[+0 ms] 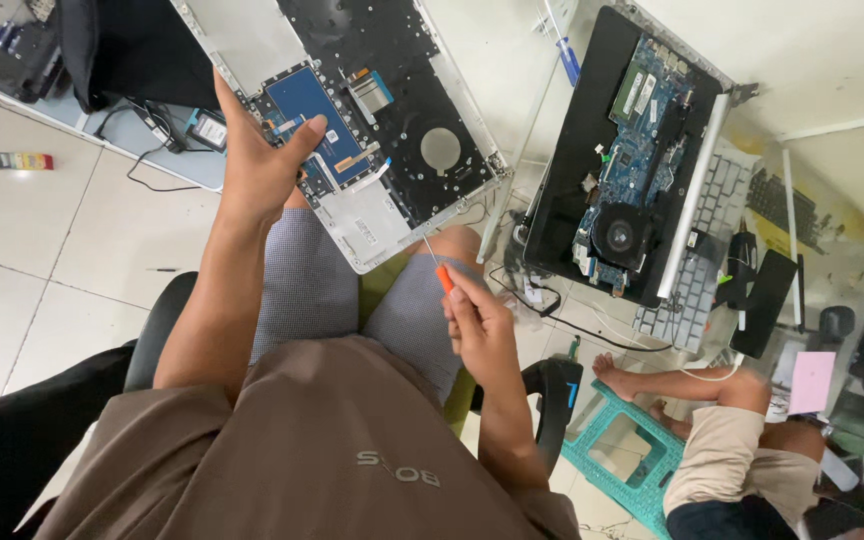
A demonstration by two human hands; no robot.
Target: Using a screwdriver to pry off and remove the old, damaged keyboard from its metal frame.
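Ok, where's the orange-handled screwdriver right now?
In the head view the orange-handled screwdriver is in the right hand, just right of centre above the lap, its tip near the lower edge of the opened laptop case that the left hand steadies.

Orange-handled screwdriver point(443, 276), blue touchpad board point(304, 98)

Repair workshop: opened laptops point(632, 150) everywhere

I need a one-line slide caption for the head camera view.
Seated person's left hand steadies an opened laptop shell on the lap; right hand holds an orange screwdriver.
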